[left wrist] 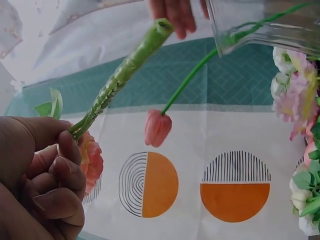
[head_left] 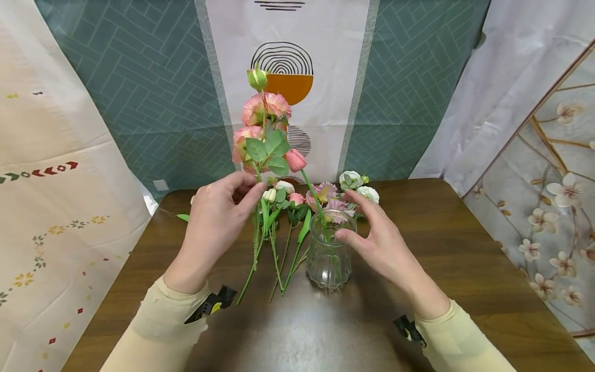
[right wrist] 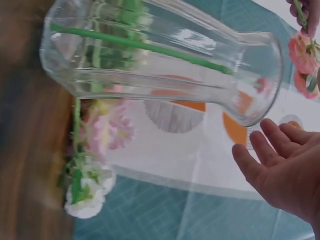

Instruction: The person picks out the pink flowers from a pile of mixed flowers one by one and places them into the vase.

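Observation:
My left hand [head_left: 216, 219] pinches the green stem of a tall artificial spray with ruffled pink flowers [head_left: 277, 105], a bud and leaves. The left wrist view shows the stem's thick cut end [left wrist: 162, 26] sticking out past the fingers. A clear ribbed glass vase [head_left: 321, 266] stands upright on the table with one pink tulip [head_left: 296, 160] in it, leaning left over the rim. Beside the rim is my right hand [head_left: 383, 235], fingers spread and holding nothing. In the right wrist view its fingertips lie close to the vase mouth [right wrist: 272, 95]; contact is unclear.
Behind and left of the vase, several artificial flowers lie on the brown wooden table [head_left: 400, 217], including white tulips [head_left: 269, 195], purplish-pink blooms [head_left: 325, 191] and white blooms [head_left: 350, 180]. Patterned cloth [head_left: 153, 93] hangs at the back.

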### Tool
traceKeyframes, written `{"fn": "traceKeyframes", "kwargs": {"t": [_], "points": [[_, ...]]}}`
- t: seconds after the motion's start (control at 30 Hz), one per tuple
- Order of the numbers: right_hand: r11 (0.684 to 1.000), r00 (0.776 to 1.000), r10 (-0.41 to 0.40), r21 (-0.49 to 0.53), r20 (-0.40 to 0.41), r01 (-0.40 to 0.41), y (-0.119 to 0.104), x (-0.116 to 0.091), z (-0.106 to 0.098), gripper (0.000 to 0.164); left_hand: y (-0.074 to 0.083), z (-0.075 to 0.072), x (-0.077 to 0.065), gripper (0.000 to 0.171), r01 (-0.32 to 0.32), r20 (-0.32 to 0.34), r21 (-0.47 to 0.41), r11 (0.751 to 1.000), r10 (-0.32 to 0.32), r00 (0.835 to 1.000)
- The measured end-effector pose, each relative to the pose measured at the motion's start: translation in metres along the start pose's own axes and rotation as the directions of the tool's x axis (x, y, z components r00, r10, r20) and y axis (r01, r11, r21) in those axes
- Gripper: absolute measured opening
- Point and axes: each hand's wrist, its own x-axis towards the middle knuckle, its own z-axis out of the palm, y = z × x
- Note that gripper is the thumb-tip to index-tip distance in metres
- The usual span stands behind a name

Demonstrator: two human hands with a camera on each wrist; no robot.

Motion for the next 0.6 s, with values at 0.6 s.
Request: {"fn": "traceKeyframes", "kwargs": {"t": [0.6], "points": [[0.973,0.973,-0.23,-0.017,-0.018,0.229,-0.052,0.017,0.003,0.06,0.02,0.014,0.004,0.01,-0.081,0.041,-0.066,0.995,0.083,0.996]]}}
